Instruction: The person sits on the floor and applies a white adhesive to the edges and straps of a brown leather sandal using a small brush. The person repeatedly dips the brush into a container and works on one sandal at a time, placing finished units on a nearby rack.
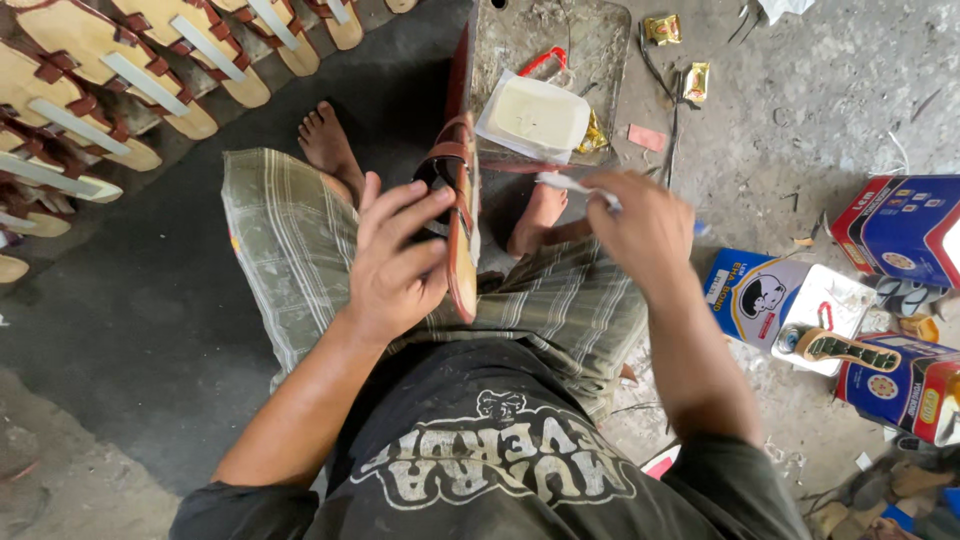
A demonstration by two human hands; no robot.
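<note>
Sandal (462, 215), stood on edge at centre frame above the lap, is clasped by the left hand (395, 265) with fingers curled round its strap, while a thin white strip (575, 186) is pinched by the right hand (645, 225), best kept steady, with floor room seen at right.

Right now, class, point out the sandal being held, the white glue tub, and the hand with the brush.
sandal (462, 230), head view, on its tan sole edge
white glue tub (538, 116), head view, on the pale contents
right hand (640, 225), head view, on its back
</note>
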